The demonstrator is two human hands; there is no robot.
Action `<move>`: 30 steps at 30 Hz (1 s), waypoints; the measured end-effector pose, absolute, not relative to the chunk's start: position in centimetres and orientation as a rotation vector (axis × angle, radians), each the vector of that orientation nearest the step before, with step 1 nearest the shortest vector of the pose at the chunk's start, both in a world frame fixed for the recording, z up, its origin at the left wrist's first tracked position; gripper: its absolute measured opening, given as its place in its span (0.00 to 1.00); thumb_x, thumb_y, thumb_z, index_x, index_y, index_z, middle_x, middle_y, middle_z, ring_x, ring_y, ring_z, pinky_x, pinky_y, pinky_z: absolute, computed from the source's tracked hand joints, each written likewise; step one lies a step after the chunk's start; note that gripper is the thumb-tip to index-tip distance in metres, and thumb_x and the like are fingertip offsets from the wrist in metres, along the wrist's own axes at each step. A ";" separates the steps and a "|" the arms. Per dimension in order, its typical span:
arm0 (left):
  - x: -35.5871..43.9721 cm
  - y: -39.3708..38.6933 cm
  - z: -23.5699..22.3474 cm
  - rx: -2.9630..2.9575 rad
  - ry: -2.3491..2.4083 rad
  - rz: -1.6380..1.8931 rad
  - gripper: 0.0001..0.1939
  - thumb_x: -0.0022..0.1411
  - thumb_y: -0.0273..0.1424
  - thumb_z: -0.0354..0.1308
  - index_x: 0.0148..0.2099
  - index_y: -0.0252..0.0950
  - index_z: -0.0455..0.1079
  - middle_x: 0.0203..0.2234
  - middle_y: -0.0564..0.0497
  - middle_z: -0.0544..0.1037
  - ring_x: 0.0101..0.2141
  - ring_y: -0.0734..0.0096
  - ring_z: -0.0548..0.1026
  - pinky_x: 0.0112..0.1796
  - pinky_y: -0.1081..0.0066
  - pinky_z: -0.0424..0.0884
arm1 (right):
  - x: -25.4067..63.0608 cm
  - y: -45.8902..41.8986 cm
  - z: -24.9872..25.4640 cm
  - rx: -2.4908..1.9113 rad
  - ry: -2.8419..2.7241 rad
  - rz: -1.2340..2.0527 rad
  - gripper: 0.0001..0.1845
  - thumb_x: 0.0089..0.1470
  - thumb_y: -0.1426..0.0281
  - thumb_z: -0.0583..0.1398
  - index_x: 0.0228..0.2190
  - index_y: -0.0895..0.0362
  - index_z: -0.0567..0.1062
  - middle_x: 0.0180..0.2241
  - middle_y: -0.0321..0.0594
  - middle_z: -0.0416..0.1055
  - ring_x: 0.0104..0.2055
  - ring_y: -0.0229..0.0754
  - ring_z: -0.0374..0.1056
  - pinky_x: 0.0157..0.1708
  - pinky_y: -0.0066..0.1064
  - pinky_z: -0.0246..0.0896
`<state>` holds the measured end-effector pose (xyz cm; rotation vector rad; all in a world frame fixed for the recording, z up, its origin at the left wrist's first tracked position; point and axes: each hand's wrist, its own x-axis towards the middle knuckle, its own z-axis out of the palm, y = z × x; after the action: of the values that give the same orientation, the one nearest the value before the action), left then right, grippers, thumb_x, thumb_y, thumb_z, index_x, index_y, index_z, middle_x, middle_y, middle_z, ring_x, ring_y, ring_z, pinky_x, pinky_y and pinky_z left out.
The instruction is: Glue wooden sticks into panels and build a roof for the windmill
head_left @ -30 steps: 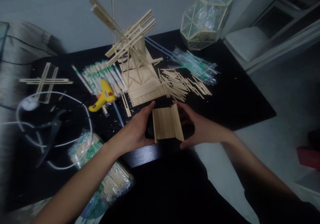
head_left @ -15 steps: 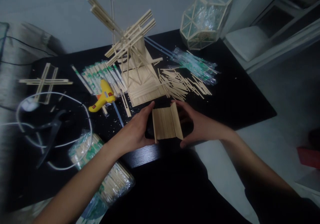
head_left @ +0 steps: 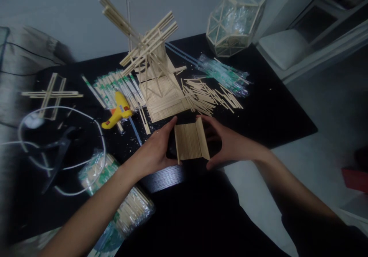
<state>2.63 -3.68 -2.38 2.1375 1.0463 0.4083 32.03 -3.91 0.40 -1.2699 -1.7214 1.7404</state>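
Observation:
Between my two hands is a small three-sided wooden stick box (head_left: 189, 142), a ribbed panel with raised side walls. My left hand (head_left: 158, 146) grips its left wall, thumb at the top corner. On the other side my right hand (head_left: 222, 140) curves round the right wall, touching its upper and lower corners; some fingers are hidden behind it. Just beyond stands a windmill-like model (head_left: 152, 58) of sticks on a stick base (head_left: 169, 109). A yellow glue gun (head_left: 118, 111) lies left of that base.
Cut sticks (head_left: 201, 96) are scattered right of the model, near plastic wrappers (head_left: 222, 75). Wrapped chopsticks (head_left: 115, 84) lie left of it. A bagged bundle (head_left: 135, 211) sits by my left forearm. Pliers (head_left: 59, 153), a white cable (head_left: 105, 142), a stick cross (head_left: 51, 94) and a lantern-like frame (head_left: 235, 23) surround the area.

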 end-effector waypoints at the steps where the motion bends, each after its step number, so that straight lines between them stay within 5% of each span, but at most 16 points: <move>1: 2.6 -3.7 -2.4 2.144 1.044 0.409 0.74 0.49 0.44 0.80 0.80 0.41 0.31 0.72 0.26 0.58 0.69 0.27 0.63 0.64 0.29 0.64 | 32.0 -3.9 0.4 -1.272 -1.725 1.739 0.77 0.28 0.60 0.83 0.72 0.42 0.51 0.75 0.50 0.48 0.64 0.61 0.68 0.64 0.60 0.68; 10: 2.4 -3.9 -2.6 2.098 0.995 0.448 0.71 0.52 0.42 0.79 0.80 0.46 0.30 0.75 0.30 0.53 0.72 0.30 0.56 0.67 0.31 0.59 | 32.0 -4.1 0.2 -1.297 -1.796 1.712 0.74 0.32 0.64 0.82 0.71 0.44 0.49 0.73 0.54 0.51 0.61 0.59 0.71 0.60 0.59 0.72; 17: 2.3 -4.0 -2.8 2.075 1.000 0.445 0.72 0.52 0.43 0.78 0.80 0.49 0.27 0.75 0.31 0.52 0.71 0.31 0.60 0.66 0.33 0.64 | 31.7 -4.5 -0.5 -1.289 -1.861 1.635 0.71 0.36 0.63 0.81 0.71 0.46 0.47 0.68 0.55 0.60 0.64 0.62 0.70 0.62 0.62 0.69; 30: 2.2 -4.0 -3.3 2.060 0.989 0.452 0.77 0.48 0.38 0.80 0.80 0.44 0.23 0.75 0.27 0.50 0.72 0.29 0.56 0.67 0.30 0.60 | 31.7 -4.4 -1.2 -1.316 -1.871 1.601 0.71 0.34 0.64 0.81 0.70 0.46 0.50 0.68 0.54 0.60 0.61 0.61 0.72 0.60 0.61 0.71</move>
<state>2.23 -4.03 -3.27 2.0604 0.9894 0.4522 31.74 -4.42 -1.15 -1.3164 -1.8712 1.6006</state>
